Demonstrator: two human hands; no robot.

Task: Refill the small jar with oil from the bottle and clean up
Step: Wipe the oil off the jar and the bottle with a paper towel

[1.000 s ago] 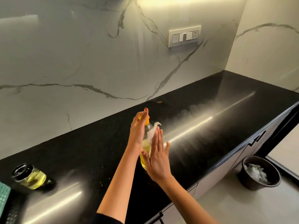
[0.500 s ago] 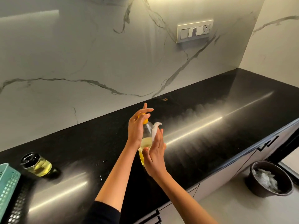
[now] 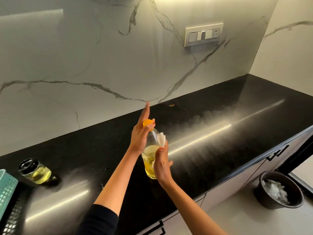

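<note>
Plastic bottle (image 3: 149, 160) upright, cap up; left hand (image 3: 139, 134) open, right hand (image 3: 161, 164) pressing tissue (image 3: 161, 138).

I am seeing through one wide-angle camera worn on the head, looking forward and down, tilted, at the black counter (image 3: 211, 150). It is sitting close above the counter's near edge, facing the marble wall (image 3: 101, 65) behind it. The floor is showing to the counter's right.
</note>
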